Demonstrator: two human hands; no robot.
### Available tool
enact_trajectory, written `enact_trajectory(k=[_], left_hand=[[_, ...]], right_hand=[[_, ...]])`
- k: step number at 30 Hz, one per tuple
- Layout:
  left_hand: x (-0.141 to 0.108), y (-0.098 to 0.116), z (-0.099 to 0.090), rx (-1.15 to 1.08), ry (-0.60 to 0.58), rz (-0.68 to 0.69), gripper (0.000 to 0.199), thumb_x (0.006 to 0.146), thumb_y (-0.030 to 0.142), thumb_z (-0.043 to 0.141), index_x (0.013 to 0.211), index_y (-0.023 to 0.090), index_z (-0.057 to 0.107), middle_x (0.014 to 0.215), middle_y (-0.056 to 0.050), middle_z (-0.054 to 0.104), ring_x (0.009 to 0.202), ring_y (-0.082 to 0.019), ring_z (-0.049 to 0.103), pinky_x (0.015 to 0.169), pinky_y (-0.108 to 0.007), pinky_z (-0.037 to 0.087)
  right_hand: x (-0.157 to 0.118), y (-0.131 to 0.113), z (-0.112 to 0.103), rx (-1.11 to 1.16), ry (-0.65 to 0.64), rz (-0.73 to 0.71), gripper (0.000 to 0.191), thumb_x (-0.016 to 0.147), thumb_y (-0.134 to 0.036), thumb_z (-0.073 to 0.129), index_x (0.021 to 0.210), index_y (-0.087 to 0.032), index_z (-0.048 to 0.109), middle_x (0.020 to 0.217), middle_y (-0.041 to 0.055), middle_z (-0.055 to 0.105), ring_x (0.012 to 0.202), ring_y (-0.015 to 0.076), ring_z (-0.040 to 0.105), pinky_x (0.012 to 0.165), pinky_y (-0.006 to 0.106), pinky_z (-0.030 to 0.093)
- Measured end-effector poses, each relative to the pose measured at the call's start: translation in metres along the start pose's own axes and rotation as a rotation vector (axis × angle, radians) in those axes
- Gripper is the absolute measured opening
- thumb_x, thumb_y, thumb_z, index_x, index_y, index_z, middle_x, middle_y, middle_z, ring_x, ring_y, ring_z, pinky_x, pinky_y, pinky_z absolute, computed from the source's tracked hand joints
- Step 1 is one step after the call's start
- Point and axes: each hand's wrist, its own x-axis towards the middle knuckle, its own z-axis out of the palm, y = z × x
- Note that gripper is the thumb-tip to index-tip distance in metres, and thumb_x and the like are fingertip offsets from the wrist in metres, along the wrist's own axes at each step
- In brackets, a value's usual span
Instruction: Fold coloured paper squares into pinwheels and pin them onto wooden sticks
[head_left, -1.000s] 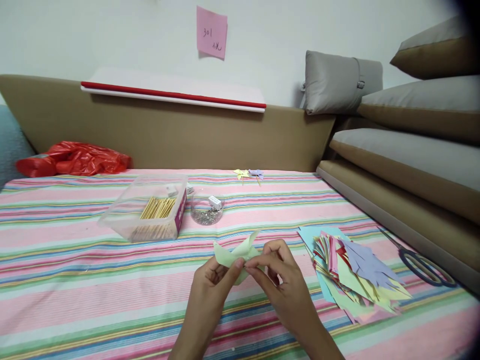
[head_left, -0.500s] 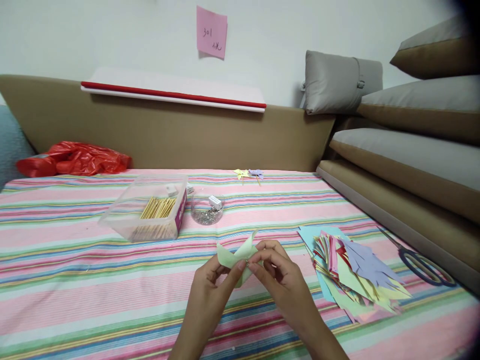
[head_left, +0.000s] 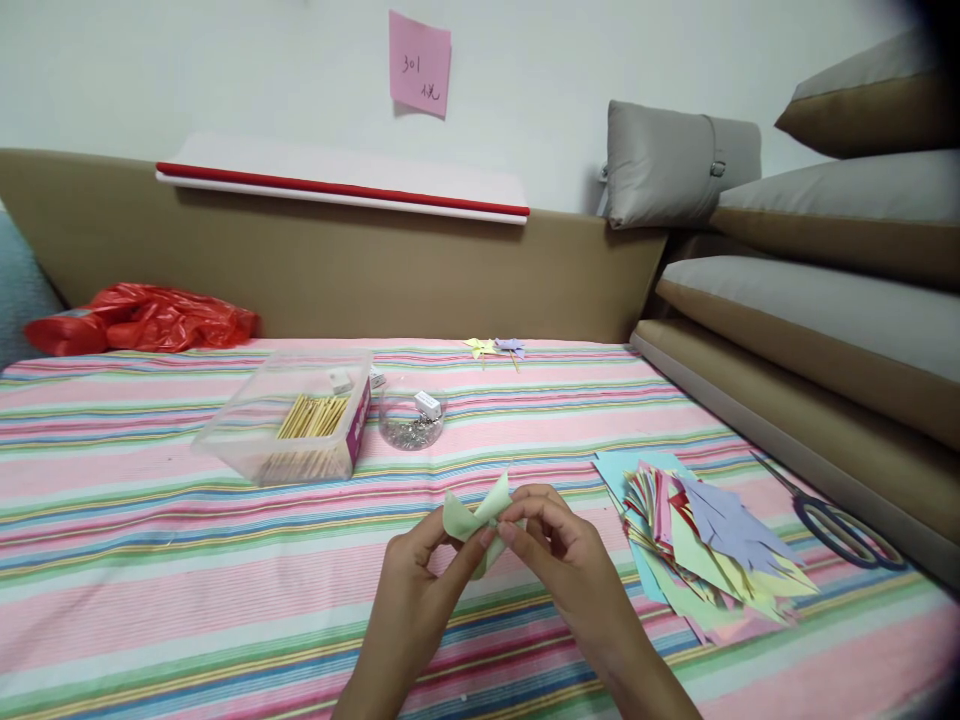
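Observation:
A light green paper pinwheel (head_left: 480, 515) with curled blades is held up over the striped cloth, in the middle foreground. My left hand (head_left: 431, 565) grips it from the left, thumb pressed near its centre. From the right, my right hand (head_left: 551, 535) pinches at that same centre with thumb and forefinger. Whether a small pin sits between those fingertips is too fine to make out. Behind the hands stands a clear round tub (head_left: 411, 425) of small metal pins, a white eraser-like block (head_left: 428, 404) in it.
A clear plastic box (head_left: 262, 435) of wooden sticks (head_left: 311, 417) stands left. Cut coloured papers (head_left: 720, 545) lie right, beside dark-handled scissors (head_left: 840, 525). Two pinwheels on sticks (head_left: 499, 348) lie far back. Stacked cushions (head_left: 810, 310) border the right; a red plastic bag (head_left: 165, 318) lies back left.
The pinwheel has turned slightly between my hands, its left blade now more curled in. Both hands stay almost in place. The whole view has shifted a little.

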Motion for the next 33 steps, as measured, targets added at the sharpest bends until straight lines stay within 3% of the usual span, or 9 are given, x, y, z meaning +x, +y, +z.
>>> enact_trajectory(k=[13, 17, 21, 26, 33], left_hand=[[-0.003, 0.001, 0.0, 0.108, 0.015, 0.06, 0.019, 0.091, 0.039, 0.063, 0.086, 0.021, 0.067, 0.077, -0.001, 0.066, 0.072, -0.017, 0.059, 0.063, -0.024, 0.045], [-0.003, 0.002, -0.001, 0.143, 0.015, 0.09, 0.019, 0.091, 0.039, 0.062, 0.088, 0.021, 0.067, 0.076, -0.001, 0.067, 0.07, -0.016, 0.059, 0.061, -0.023, 0.045], [-0.003, 0.005, -0.001, 0.18, -0.002, 0.111, 0.019, 0.092, 0.038, 0.061, 0.086, 0.021, 0.067, 0.076, -0.001, 0.067, 0.069, -0.016, 0.058, 0.059, -0.022, 0.044], [-0.005, 0.01, 0.002, 0.189, 0.028, 0.108, 0.019, 0.091, 0.038, 0.061, 0.083, 0.021, 0.067, 0.071, 0.0, 0.064, 0.065, -0.016, 0.056, 0.056, -0.021, 0.042], [-0.005, 0.011, 0.001, 0.175, -0.019, 0.111, 0.016, 0.092, 0.036, 0.06, 0.086, 0.022, 0.066, 0.071, 0.001, 0.065, 0.064, -0.015, 0.057, 0.054, -0.02, 0.043]], right_hand=[[-0.002, -0.001, 0.004, -0.052, 0.003, -0.037, 0.019, 0.089, -0.042, 0.066, 0.086, -0.023, 0.066, 0.101, 0.0011, 0.052, 0.06, 0.0094, 0.034, 0.057, 0.028, 0.029], [-0.002, 0.0, 0.003, 0.052, 0.045, 0.022, 0.024, 0.087, -0.04, 0.07, 0.101, -0.026, 0.057, 0.077, -0.0044, 0.048, 0.058, 0.0106, 0.031, 0.055, 0.025, 0.028], [-0.001, 0.0, -0.002, 0.024, 0.027, 0.053, 0.044, 0.084, -0.043, 0.072, 0.122, -0.028, 0.056, 0.094, 0.0006, 0.058, 0.064, 0.0117, 0.039, 0.06, 0.026, 0.036], [0.0, -0.006, -0.008, -0.116, -0.072, 0.054, 0.031, 0.088, -0.047, 0.065, 0.107, -0.025, 0.071, 0.082, 0.0009, 0.057, 0.069, 0.0163, 0.045, 0.063, 0.029, 0.035], [0.001, -0.012, -0.007, -0.074, -0.137, 0.014, 0.025, 0.089, -0.046, 0.063, 0.094, -0.023, 0.068, 0.087, 0.0017, 0.057, 0.081, 0.0185, 0.051, 0.071, 0.029, 0.039]])
